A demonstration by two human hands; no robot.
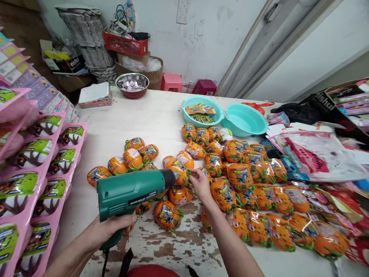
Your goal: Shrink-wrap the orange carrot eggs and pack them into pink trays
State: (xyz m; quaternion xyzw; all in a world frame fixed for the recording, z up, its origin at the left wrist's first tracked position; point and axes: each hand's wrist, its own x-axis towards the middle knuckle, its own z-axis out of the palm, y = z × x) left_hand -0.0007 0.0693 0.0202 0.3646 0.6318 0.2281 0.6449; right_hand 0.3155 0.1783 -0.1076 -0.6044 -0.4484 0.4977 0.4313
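My left hand (117, 224) is wrapped round the grip of a green heat gun (129, 192), whose black nozzle points right at an orange egg-shaped toy (181, 174) in shrink wrap. My right hand (201, 185) pinches that toy at its right side, fingers closed on it. Several more orange wrapped eggs (242, 177) lie loose on the white worn table (138, 123), in a heap to the right and a smaller cluster (133, 156) to the left.
Pink display trays with green-labelled eggs (34, 173) stack at the left. Two teal basins (230, 117) sit at the back, a metal bowl (132, 84) and a red basket (125, 44) beyond. Plastic bags and boxes (319, 154) crowd the right.
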